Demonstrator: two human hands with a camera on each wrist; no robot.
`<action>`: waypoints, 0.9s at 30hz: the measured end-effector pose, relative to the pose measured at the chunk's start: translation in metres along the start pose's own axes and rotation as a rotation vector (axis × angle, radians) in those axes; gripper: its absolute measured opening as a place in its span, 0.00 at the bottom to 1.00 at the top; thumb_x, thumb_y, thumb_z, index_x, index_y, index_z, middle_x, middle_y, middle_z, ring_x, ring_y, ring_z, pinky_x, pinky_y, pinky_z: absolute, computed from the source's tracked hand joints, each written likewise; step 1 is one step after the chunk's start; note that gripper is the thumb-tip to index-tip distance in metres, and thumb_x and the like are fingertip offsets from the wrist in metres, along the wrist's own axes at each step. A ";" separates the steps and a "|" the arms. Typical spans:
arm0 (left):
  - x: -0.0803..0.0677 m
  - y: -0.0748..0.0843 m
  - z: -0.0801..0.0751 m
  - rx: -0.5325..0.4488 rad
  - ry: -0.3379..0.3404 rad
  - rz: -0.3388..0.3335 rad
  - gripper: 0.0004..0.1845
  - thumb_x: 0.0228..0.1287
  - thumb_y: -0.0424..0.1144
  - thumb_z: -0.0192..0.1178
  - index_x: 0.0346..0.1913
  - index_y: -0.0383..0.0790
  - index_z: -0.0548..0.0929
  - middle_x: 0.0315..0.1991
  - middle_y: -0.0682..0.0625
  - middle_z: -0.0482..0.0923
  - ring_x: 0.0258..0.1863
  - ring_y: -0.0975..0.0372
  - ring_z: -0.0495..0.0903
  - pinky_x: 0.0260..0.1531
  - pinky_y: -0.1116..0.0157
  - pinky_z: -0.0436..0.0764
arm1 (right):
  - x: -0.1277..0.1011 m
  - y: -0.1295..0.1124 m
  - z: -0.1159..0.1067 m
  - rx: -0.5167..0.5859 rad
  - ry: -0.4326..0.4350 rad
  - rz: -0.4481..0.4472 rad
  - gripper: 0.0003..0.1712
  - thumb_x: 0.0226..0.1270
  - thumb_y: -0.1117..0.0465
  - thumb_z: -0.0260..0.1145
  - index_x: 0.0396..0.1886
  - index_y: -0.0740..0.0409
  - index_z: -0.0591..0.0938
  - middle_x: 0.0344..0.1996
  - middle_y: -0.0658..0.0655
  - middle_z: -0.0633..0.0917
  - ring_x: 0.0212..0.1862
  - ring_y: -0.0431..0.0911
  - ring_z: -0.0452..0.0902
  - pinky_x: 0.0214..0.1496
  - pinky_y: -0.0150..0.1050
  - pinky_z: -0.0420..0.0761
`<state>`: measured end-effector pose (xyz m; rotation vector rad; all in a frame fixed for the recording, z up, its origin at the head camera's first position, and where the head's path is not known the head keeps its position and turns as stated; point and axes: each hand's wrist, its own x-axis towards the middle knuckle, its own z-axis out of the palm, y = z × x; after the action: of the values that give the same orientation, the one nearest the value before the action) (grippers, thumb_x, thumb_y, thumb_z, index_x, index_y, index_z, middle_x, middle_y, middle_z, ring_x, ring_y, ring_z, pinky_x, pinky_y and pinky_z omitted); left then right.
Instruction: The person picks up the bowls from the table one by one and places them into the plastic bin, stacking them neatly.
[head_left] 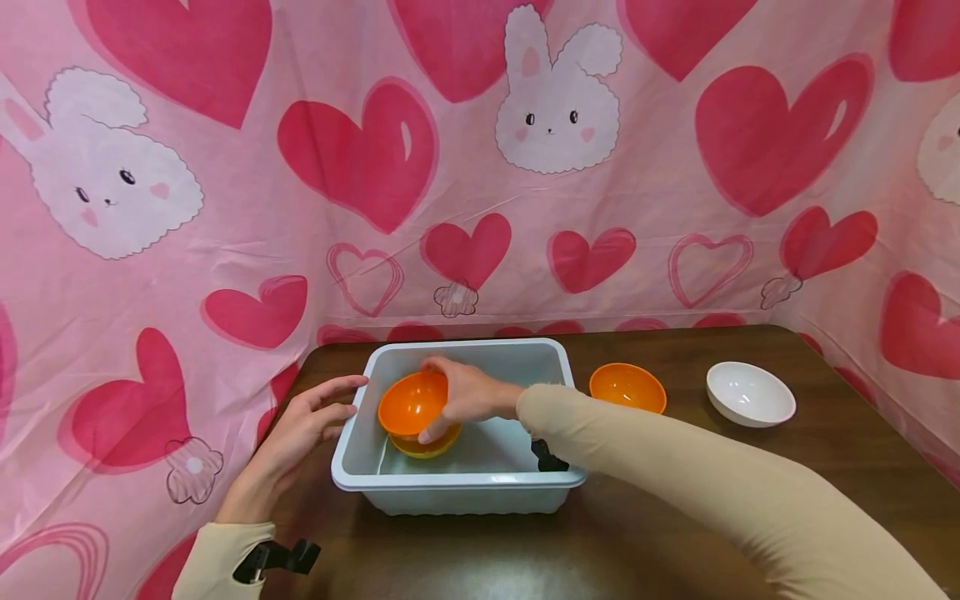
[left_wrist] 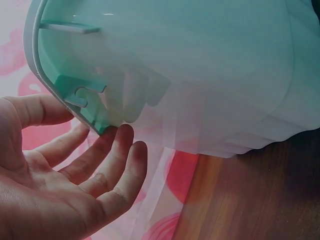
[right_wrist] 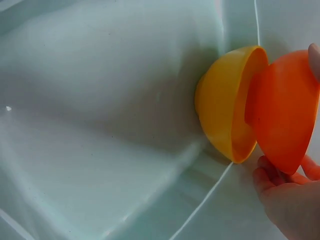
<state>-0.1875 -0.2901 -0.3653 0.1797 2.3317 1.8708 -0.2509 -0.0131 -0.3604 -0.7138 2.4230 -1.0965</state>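
orange bowl (head_left: pixel 411 402), yellow bowl (head_left: pixel 424 445), pale tub (head_left: pixel 465 479)

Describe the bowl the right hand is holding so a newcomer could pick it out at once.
Start at the pale tub on the brown table. Inside it, the right hand grips an orange bowl, tilted over a yellow bowl. Unlike the second orange bowl and the white bowl outside on the table, it is in the tub.

A dark wooden table (head_left: pixel 675 533) fills the lower frame, bearing a pale plastic tub (head_left: pixel 457 487) at centre, an orange bowl (head_left: pixel 628 387) and a white bowl (head_left: pixel 750 393) to its right.
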 end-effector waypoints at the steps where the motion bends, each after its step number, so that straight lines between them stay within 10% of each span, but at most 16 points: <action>1: 0.000 0.000 0.000 0.002 0.001 0.000 0.28 0.77 0.34 0.57 0.76 0.31 0.70 0.71 0.31 0.71 0.55 0.55 0.85 0.54 0.59 0.85 | 0.000 0.000 0.001 -0.004 0.002 -0.001 0.61 0.45 0.48 0.87 0.79 0.49 0.66 0.68 0.52 0.75 0.65 0.50 0.71 0.70 0.53 0.75; 27: 0.000 0.000 -0.001 0.013 0.004 -0.005 0.28 0.77 0.35 0.57 0.76 0.32 0.71 0.71 0.32 0.71 0.58 0.50 0.83 0.53 0.60 0.85 | 0.002 0.005 0.004 -0.028 -0.051 0.015 0.57 0.48 0.52 0.86 0.77 0.52 0.68 0.69 0.55 0.75 0.65 0.52 0.69 0.73 0.53 0.71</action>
<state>-0.1881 -0.2908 -0.3652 0.1713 2.3452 1.8566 -0.2518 -0.0134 -0.3674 -0.7234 2.4009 -1.0278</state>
